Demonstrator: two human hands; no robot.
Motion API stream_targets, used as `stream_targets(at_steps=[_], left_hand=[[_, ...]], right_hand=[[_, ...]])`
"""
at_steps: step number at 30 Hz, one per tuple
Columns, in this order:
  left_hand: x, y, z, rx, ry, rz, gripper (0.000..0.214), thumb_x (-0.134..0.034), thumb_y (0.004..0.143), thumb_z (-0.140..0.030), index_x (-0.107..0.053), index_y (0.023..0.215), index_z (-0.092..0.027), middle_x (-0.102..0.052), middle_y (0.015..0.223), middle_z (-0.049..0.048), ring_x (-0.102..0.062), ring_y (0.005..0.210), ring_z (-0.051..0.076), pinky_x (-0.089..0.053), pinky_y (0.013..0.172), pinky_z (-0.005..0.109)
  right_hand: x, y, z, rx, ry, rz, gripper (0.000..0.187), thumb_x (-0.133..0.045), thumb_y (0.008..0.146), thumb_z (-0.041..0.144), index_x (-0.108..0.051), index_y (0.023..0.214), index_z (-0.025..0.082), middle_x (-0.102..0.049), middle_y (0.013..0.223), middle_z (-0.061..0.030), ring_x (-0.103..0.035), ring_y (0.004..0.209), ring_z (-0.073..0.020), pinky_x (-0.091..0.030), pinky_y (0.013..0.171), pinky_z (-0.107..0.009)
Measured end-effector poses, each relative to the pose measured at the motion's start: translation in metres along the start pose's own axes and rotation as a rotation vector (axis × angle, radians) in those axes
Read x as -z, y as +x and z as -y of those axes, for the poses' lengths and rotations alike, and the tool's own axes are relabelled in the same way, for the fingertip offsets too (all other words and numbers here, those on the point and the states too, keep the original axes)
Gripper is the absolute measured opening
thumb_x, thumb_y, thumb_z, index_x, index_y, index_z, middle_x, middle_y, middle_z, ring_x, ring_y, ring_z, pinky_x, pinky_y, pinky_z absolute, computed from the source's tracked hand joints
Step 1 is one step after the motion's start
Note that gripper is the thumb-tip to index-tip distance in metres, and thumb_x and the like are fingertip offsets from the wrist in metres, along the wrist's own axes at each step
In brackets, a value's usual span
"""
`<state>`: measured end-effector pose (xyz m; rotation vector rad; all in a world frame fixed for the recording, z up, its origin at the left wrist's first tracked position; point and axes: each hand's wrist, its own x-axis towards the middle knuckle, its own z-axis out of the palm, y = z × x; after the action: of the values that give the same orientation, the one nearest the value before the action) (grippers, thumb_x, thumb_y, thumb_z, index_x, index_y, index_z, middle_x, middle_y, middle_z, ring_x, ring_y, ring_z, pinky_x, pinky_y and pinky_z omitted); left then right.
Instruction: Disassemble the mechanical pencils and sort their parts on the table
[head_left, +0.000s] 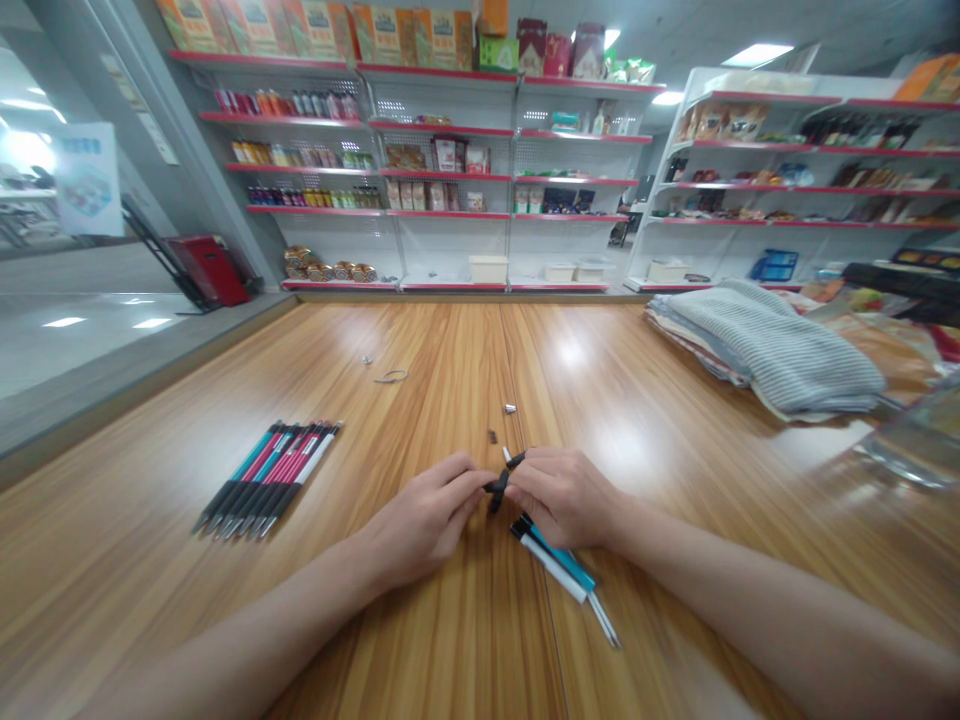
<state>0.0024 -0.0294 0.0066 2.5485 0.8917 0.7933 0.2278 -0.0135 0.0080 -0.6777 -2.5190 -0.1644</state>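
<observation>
One by one from the left: finding a row of pens (266, 480) lying side by side on the wooden table (450, 660), dark tips pointing toward the near edge, well apart from the hands. Noting farther back a small wire ring (391, 376) with a tiny metal bit (367, 360) near it. Seeing the left hand (427, 520) resting low over the table, fingertips pinching closed on one end of a short black pen part (497, 488). Locating that part at table centre, between the two hands. Recording a silver tip (510, 408) and a dark piece (493, 436) lying loose just beyond it. Seeing the right hand (562, 495) pinching closed on the other end of the same part, and covering the upper ends of white and teal pen barrels (559, 568). Logging folded striped cloth (780, 350) at far right.
</observation>
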Motion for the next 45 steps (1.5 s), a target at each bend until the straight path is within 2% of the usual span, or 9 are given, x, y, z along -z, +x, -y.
stream_targets(at_steps=[4,9,14,19,24,29,32,41,45], left_hand=[[0.0006,0.0004,0.0001,0.022,0.031,0.003,0.018,-0.040,0.096,-0.018,-0.054,0.106,-0.019,-0.055,0.093,0.0040,-0.053,0.085,0.014,-0.043,0.076,0.027],[-0.0013,-0.0002,0.0006,0.016,0.048,0.009,0.027,-0.039,0.095,-0.019,-0.050,0.121,-0.021,-0.054,0.097,0.0052,-0.053,0.089,0.016,-0.044,0.079,0.029],[-0.0012,0.0002,-0.0010,0.019,0.053,-0.022,0.015,-0.042,0.094,-0.019,-0.053,0.104,-0.019,-0.056,0.095,0.0050,-0.052,0.088,0.016,-0.044,0.081,0.031],[0.0002,0.0010,-0.0004,-0.006,0.092,-0.057,0.025,-0.048,0.092,-0.020,-0.051,0.117,-0.019,-0.057,0.103,0.0073,-0.052,0.095,0.019,-0.044,0.085,0.035],[0.0013,0.0026,-0.0009,-0.015,0.088,-0.087,0.012,-0.046,0.092,-0.018,-0.055,0.100,-0.018,-0.057,0.101,0.0086,-0.052,0.097,0.021,-0.044,0.085,0.037],[0.0020,0.0024,-0.0019,-0.021,0.093,-0.096,0.027,-0.047,0.090,-0.017,-0.051,0.117,-0.019,-0.055,0.118,0.0112,-0.049,0.112,0.023,-0.042,0.095,0.042],[0.0010,0.0017,0.0001,-0.039,0.100,-0.074,0.022,-0.043,0.092,-0.013,-0.057,0.108,-0.020,-0.051,0.126,0.0100,-0.047,0.117,0.023,-0.040,0.099,0.042],[0.0037,0.0015,0.0000,-0.025,0.152,-0.049,0.017,-0.045,0.092,-0.015,-0.059,0.101,-0.019,-0.057,0.111,0.0090,-0.050,0.103,0.022,-0.043,0.089,0.040],[0.0052,0.0020,0.0005,-0.045,0.152,-0.095,0.014,-0.046,0.091,-0.015,-0.060,0.093,-0.018,-0.056,0.111,0.0096,-0.049,0.102,0.021,-0.042,0.090,0.040]], right_hand=[[0.0008,0.0005,-0.0003,0.005,-0.007,-0.003,0.026,-0.042,0.093,0.022,-0.050,0.069,0.017,-0.055,0.064,-0.0026,-0.046,0.061,-0.0135,-0.032,0.058,-0.027],[0.0000,0.0002,0.0006,0.015,-0.009,-0.009,0.023,-0.042,0.093,0.021,-0.051,0.072,0.017,-0.056,0.064,-0.0025,-0.048,0.062,-0.0135,-0.033,0.059,-0.027],[-0.0006,0.0002,0.0022,-0.004,-0.020,0.015,0.027,-0.041,0.094,0.024,-0.050,0.069,0.017,-0.056,0.064,-0.0027,-0.048,0.061,-0.0130,-0.032,0.058,-0.027],[-0.0012,-0.0003,0.0009,0.003,-0.017,0.014,0.027,-0.041,0.094,0.023,-0.050,0.070,0.017,-0.057,0.064,-0.0025,-0.048,0.061,-0.0132,-0.033,0.059,-0.027],[-0.0010,-0.0002,0.0018,0.000,-0.019,0.016,0.027,-0.041,0.094,0.024,-0.049,0.069,0.017,-0.056,0.063,-0.0024,-0.048,0.061,-0.0134,-0.033,0.058,-0.027],[0.0000,0.0016,0.0023,0.018,-0.002,-0.013,0.027,-0.040,0.094,0.022,-0.049,0.069,0.017,-0.055,0.063,-0.0028,-0.049,0.061,-0.0137,-0.034,0.059,-0.026],[0.0006,0.0022,0.0018,0.034,0.003,-0.009,0.026,-0.041,0.093,0.021,-0.050,0.069,0.017,-0.055,0.063,-0.0027,-0.049,0.060,-0.0135,-0.035,0.059,-0.026],[0.0044,0.0034,0.0036,0.051,0.012,-0.031,0.025,-0.042,0.091,0.020,-0.049,0.068,0.017,-0.054,0.061,-0.0019,-0.046,0.059,-0.0124,-0.033,0.057,-0.025],[0.0050,0.0033,0.0037,0.062,0.011,-0.035,0.026,-0.043,0.091,0.020,-0.048,0.066,0.017,-0.052,0.061,-0.0013,-0.045,0.058,-0.0122,-0.033,0.057,-0.025]])
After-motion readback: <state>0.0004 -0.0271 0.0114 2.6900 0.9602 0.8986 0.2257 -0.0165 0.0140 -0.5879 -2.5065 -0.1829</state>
